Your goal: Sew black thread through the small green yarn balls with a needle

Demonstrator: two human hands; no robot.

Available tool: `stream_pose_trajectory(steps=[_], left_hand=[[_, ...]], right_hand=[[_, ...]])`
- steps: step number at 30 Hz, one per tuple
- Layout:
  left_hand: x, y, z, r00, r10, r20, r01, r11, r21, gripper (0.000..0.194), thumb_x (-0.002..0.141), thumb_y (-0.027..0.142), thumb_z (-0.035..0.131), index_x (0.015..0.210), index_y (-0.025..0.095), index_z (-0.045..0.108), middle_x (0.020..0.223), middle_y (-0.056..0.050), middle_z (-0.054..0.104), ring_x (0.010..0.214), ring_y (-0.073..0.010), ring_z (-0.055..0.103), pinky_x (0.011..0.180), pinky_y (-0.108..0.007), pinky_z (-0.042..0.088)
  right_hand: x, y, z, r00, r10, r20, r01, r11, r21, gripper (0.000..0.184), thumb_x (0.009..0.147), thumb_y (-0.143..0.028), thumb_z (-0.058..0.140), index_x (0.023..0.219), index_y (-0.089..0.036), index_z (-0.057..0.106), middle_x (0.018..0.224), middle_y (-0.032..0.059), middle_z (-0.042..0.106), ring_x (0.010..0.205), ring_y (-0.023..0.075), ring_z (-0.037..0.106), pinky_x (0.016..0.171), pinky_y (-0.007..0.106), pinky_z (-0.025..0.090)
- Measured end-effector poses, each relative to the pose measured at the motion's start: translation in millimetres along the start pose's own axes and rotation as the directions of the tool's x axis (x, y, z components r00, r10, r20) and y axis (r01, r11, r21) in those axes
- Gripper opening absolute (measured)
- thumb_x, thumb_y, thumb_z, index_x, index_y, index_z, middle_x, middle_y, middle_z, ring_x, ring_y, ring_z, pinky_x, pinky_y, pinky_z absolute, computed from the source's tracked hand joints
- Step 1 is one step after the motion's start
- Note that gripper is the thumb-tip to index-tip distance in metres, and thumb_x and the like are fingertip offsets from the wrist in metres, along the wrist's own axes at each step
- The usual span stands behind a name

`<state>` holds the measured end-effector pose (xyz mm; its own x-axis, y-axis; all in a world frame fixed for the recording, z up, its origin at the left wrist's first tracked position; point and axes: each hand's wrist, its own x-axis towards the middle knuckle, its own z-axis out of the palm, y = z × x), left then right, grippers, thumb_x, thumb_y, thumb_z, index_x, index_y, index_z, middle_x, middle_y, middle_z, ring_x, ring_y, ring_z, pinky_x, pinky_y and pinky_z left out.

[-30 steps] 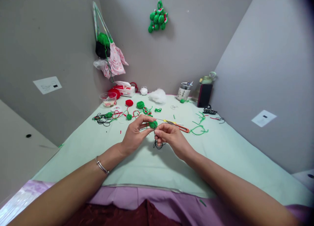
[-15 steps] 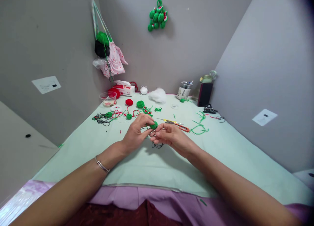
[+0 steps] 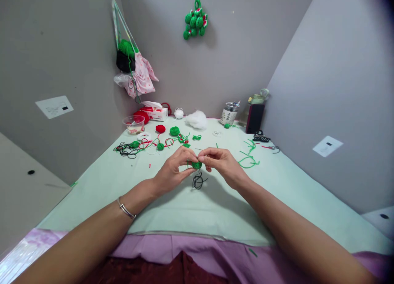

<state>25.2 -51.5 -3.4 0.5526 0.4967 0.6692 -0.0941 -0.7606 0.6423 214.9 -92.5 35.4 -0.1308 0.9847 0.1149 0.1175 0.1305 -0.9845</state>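
Note:
My left hand [image 3: 176, 166] pinches a small green crocheted ball [image 3: 197, 165] between thumb and fingers, above the table. My right hand [image 3: 222, 163] is closed at the ball's upper right side, its thumb and fingertips pressed together. What those fingertips hold is too small to make out. From the underside of the ball hangs a black yarn [image 3: 198, 181], bunched in loops just above the cloth. Behind my right hand, a thin metal tip shows on the table, and the rest of that tool is hidden.
Red yarn [image 3: 160, 129], a green yarn ball [image 3: 174, 131] and tangled black yarn [image 3: 126, 150] lie left of centre. White stuffing [image 3: 197, 119], a pen tin [image 3: 230, 113] and a dark phone [image 3: 255, 118] stand along the back. Green yarn scraps [image 3: 250, 161] lie at right.
My right hand has moved up and closed at the ball's top right. The ball has turned and come slightly lower. The orange and yellow tools are now covered by my right hand.

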Motion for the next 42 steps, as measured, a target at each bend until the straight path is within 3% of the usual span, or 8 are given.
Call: stream_pose_trajectory(steps=[3,9,14,17,26,32,36,42], left_hand=[[0,1,1.4,0.999,-0.006,0.039,0.007,1.0,-0.025,0.022,0.086,0.008,0.061,0.103,0.022,0.06,0.108,-0.006,0.052,0.105,-0.0164,0.057,0.089,-0.034,0.059],[-2,3,2.5,0.99,-0.091,0.111,0.093,0.996,-0.012,0.027,0.083,0.006,0.062,0.104,0.022,0.059,0.108,-0.006,0.053,0.105,-0.0173,0.057,0.088,-0.035,0.057],[-1,2,1.7,0.995,-0.086,0.052,0.089,0.994,-0.065,0.025,0.085,0.008,0.06,0.105,0.022,0.06,0.107,-0.006,0.051,0.108,-0.0169,0.056,0.092,-0.036,0.057],[-1,3,2.5,0.996,-0.068,0.055,0.072,0.994,-0.081,0.023,0.085,0.009,0.061,0.104,0.022,0.061,0.106,-0.005,0.05,0.107,-0.0162,0.056,0.092,-0.035,0.057],[1,10,3.2,0.966,-0.237,0.103,0.256,0.936,-0.243,0.018,0.083,0.015,0.065,0.098,0.021,0.057,0.103,-0.006,0.06,0.096,-0.0168,0.062,0.087,-0.035,0.055],[5,10,-7.2,0.885,-0.452,0.11,0.464,0.841,-0.278,0.026,0.081,0.02,0.066,0.103,0.02,0.052,0.087,-0.003,0.064,0.082,-0.0161,0.066,0.069,-0.028,0.052],[9,2,-23.5,0.912,-0.4,-0.095,0.384,0.911,-0.152,0.025,0.075,0.017,0.068,0.095,0.019,0.053,0.095,-0.002,0.058,0.082,-0.0121,0.06,0.077,-0.028,0.051],[13,-6,-41.8,0.884,-0.378,-0.276,0.333,0.922,-0.197,0.027,0.075,0.017,0.066,0.096,0.019,0.05,0.095,0.0,0.056,0.082,-0.0105,0.059,0.077,-0.026,0.05]], right_hand=[[1,-1,0,0.999,0.044,0.015,-0.044,0.999,0.0,0.017,0.071,-0.033,0.071,0.073,-0.015,0.069,0.068,-0.0015,0.057,0.057,0.0081,0.042,0.06,0.027,0.033],[5,-2,-9,0.984,0.075,-0.159,-0.056,0.991,0.118,0.019,0.071,-0.034,0.069,0.073,-0.016,0.066,0.066,-0.0026,0.053,0.053,0.0068,0.037,0.054,0.025,0.029],[0,-8,-11,0.993,0.106,0.05,-0.104,0.994,-0.031,0.029,0.07,-0.044,0.073,0.074,-0.015,0.069,0.061,-0.0023,0.052,0.056,0.0087,0.039,0.057,0.026,0.031],[-1,-9,-6,0.993,0.094,0.071,-0.091,0.995,-0.045,0.023,0.068,-0.037,0.073,0.074,-0.015,0.07,0.062,-0.0026,0.053,0.057,0.0082,0.038,0.057,0.025,0.03],[14,-8,-32,0.954,0.143,-0.263,-0.025,0.913,0.407,0.023,0.069,-0.032,0.076,0.078,-0.018,0.06,0.086,0.0039,0.066,0.069,0.0116,0.058,0.056,0.022,0.043],[8,-30,-68,0.984,0.007,-0.18,0.051,0.947,0.318,0.033,0.077,-0.036,0.072,0.068,-0.021,0.043,0.054,-0.0086,0.027,0.044,0.0063,0.011,0.04,0.023,0.013],[2,-37,-115,0.868,-0.227,-0.441,0.327,0.931,0.164,0.034,0.075,-0.031,0.072,0.068,-0.024,0.04,0.059,-0.0072,0.021,0.049,0.0087,0.005,0.045,0.028,0.009],[-3,-25,-179,0.716,-0.352,-0.603,0.454,0.891,0.018,0.041,0.068,-0.04,0.079,0.065,-0.026,0.04,0.057,-0.0063,0.02,0.049,0.0092,0.005,0.049,0.033,0.01]])
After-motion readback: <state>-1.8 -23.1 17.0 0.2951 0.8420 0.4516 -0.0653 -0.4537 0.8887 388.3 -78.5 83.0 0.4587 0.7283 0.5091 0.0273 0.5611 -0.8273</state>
